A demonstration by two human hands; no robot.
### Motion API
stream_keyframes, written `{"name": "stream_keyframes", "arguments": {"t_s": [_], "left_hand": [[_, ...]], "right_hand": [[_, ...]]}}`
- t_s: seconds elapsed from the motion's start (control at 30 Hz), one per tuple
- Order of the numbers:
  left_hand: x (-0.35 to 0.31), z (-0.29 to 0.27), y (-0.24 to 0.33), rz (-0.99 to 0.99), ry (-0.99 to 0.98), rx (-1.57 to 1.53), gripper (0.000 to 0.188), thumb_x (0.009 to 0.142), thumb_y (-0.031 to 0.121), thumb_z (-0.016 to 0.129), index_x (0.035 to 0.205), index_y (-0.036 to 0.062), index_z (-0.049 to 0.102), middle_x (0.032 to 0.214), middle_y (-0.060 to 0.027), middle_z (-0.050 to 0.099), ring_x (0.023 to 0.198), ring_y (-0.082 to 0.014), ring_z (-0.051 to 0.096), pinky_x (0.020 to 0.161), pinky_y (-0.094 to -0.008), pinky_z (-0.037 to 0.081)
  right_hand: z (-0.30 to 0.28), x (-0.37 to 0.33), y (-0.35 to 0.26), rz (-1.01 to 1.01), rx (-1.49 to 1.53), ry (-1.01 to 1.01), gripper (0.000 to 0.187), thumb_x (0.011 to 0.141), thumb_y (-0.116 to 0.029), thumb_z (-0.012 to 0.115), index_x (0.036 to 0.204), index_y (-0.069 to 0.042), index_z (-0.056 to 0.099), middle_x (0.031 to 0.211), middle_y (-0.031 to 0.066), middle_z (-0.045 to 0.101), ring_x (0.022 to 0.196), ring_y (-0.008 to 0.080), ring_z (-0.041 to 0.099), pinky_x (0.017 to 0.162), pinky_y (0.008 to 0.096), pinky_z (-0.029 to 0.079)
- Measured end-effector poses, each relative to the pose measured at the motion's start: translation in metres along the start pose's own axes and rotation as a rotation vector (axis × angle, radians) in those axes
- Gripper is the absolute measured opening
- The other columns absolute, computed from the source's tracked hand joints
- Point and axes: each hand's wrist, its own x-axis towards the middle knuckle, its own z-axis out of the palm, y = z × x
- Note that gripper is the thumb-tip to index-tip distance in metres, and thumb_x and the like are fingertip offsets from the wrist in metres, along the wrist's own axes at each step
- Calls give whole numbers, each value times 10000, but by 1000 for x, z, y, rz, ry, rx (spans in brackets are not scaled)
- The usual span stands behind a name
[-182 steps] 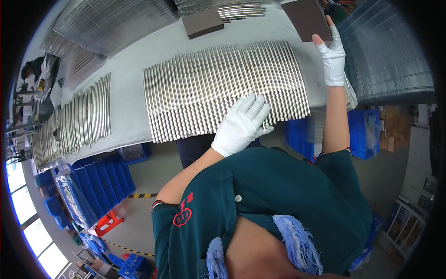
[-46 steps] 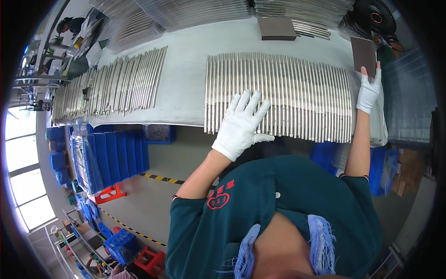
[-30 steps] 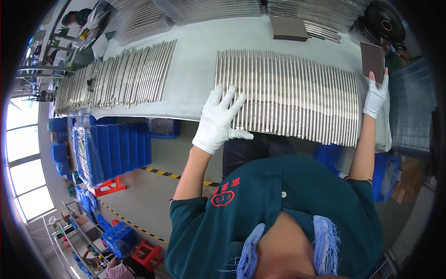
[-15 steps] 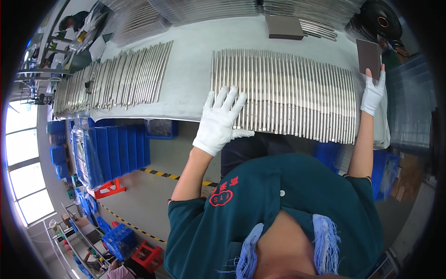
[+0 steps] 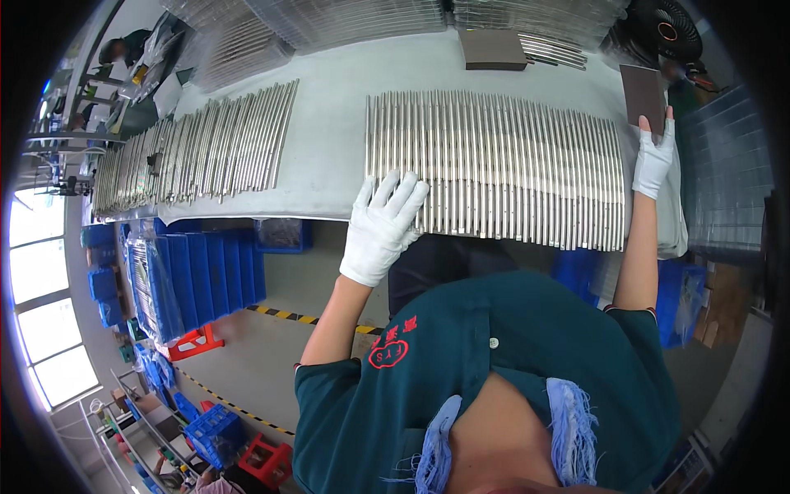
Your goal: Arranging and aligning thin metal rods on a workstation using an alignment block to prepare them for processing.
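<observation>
Rods of slim silver metal (image 5: pixel 502 169) partly hidden by white-gloved left hand (image 5: pixel 376 237); flat brown block (image 5: pixel 642 92) touched by white-gloved right hand (image 5: pixel 652 167); both grips unclear; round black fan (image 5: pixel 665 43) beyond.

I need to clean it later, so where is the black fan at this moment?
In the head view, the black fan is at the upper right, just beyond the brown block in the right hand.
</observation>
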Motion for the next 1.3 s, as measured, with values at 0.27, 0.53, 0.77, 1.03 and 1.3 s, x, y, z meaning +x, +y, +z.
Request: {"name": "stream_keyframes", "arguments": {"t_s": [0.27, 0.53, 0.77, 1.03, 1.3], "left_hand": [[-2, 5, -3, 29, 79, -77, 805, 628, 317, 815, 1342, 83, 527, 1345, -100, 545, 1258, -324, 492, 1082, -511, 367], [-3, 3, -2, 6, 38, -73, 843, 672, 461, 760, 1374, 66, 513, 1394, -123, 532, 1299, -353, 473, 1093, -521, 353], [8, -5, -10, 31, 97, -144, 604, 876, 428, 619, 1333, 43, 532, 1347, -165, 528, 1282, -372, 455, 1100, -548, 315], [48, 18, -59, -492, 686, -1857, 673, 1051, 463, 358, 1538, 31, 188, 1559, -153, 289, 1480, -279, 193, 1237, -410, 137], [52, 21, -69, -427, 532, -1904, 764, 1011, 519, 431, 1522, -1, 203, 1521, -179, 322, 1454, -288, 234, 1229, -395, 148]], "right_hand": [[-2, 0, 1, -23, -26, 0, 665, 921, -212, 715, 1497, -95, 405, 1352, 108, 568, 1140, 160, 570, 999, 273, 431], [1, -2, 2, 32, 26, 10, 674, 904, -173, 732, 1492, -101, 411, 1417, 111, 523, 1204, 193, 562, 1030, 300, 431], [0, -1, 1, 22, 76, 9, 683, 896, -133, 735, 1488, -60, 402, 1382, 112, 546, 1193, 185, 563, 1026, 301, 437], [3, -4, -5, 34, 139, 7, 683, 896, -95, 728, 1489, -51, 394, 1398, 104, 523, 1202, 188, 552, 1031, 306, 435], [8, -2, -5, 0, 154, 19, 677, 893, -122, 736, 1483, -65, 409, 1406, 111, 517, 1210, 186, 547, 1035, 310, 434]]}}
